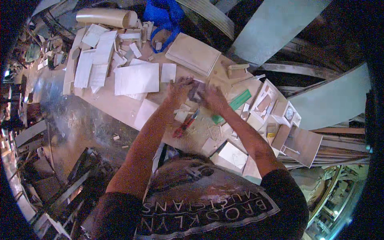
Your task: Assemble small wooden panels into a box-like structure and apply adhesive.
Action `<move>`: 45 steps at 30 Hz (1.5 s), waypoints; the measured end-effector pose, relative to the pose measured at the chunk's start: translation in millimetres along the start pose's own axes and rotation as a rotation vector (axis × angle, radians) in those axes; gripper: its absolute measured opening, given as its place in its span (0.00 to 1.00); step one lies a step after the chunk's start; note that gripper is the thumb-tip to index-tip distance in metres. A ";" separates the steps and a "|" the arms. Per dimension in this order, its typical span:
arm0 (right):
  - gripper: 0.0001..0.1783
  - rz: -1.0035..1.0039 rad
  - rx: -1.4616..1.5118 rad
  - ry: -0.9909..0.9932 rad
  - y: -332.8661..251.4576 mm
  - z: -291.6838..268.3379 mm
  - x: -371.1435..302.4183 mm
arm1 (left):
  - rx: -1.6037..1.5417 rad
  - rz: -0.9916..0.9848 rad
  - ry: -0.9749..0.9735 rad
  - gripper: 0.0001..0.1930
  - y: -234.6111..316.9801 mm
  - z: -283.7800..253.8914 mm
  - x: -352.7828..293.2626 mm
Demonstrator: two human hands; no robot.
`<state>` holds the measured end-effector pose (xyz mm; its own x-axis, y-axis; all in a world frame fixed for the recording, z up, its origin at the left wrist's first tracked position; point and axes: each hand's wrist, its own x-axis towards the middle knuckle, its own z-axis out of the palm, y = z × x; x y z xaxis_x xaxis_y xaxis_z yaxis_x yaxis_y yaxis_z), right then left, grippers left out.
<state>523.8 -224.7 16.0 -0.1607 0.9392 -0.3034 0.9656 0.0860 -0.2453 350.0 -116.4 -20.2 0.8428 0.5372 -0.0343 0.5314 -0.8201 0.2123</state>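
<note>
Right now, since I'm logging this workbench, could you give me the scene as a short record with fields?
Left hand: at the left side of a small dark piece
Right hand: at its right side
Toward the body: red tool
Under right forearm: green strip
Upper left: white sheets, tan cylinder
Beyond hands: pale panel, blue bag
Unclear: finger grip, dark piece's kind

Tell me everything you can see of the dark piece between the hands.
The dark piece is small and looks flattish, a dull purplish brown against the pale table. The left hand is at its left side and the right hand at its right; both appear to touch it. Fingers and blur hide its outline, so its material and whether it is lifted cannot be told.
</note>
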 end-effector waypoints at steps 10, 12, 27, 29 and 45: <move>0.24 0.072 0.030 0.069 10.8 36.4 3.6 | 0.005 -0.021 -0.023 0.28 1.1 -4.2 -5.7; 0.23 -0.065 -0.055 0.251 10.5 31.8 2.8 | -0.052 -0.024 -0.069 0.28 1.1 -2.8 -3.4; 0.26 0.003 -0.065 0.076 0.4 21.4 0.1 | 0.194 0.078 0.139 0.28 -4.5 3.8 -8.2; 0.25 -0.017 -0.037 0.133 -0.2 17.3 1.5 | -0.127 -0.014 -0.064 0.29 -4.2 1.6 -4.5; 0.31 -0.031 -0.056 0.104 1.1 14.3 7.2 | 0.001 -0.044 -0.178 0.38 -3.6 -6.8 -2.1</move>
<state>520.8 -222.6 0.4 -0.1710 0.9650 -0.1990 0.9710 0.1308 -0.2000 345.8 -113.3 -14.3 0.8209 0.5289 -0.2155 0.5677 -0.7971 0.2059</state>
